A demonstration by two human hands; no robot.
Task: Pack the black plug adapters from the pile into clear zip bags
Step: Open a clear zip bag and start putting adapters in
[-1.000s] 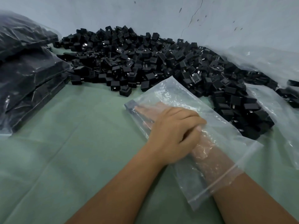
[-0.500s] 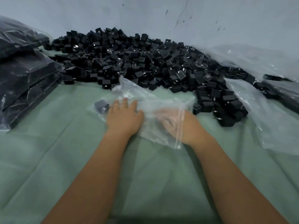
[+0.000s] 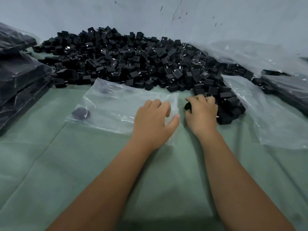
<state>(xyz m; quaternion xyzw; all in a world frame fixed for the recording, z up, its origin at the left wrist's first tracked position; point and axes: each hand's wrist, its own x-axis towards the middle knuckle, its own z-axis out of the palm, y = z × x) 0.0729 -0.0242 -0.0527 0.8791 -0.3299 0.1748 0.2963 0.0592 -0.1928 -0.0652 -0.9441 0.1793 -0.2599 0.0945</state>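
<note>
The right hand [image 3: 202, 112], curled on an adapter [image 3: 188, 105] at the pile's [image 3: 133, 64] near edge, sits just right of the bag's [image 3: 123, 105] mouth (its length running leftward), which the left hand [image 3: 154, 119] presses, fingers loosely bent.

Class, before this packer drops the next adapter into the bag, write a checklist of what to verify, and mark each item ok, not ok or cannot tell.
1. Right hand grips an adapter: ok.
2. Left hand rests on the clear zip bag: ok.
3. Bag mouth held open: cannot tell.
4. Bag has room, with one adapter in its corner: ok.
5. Pile within the right hand's reach: ok.
</note>
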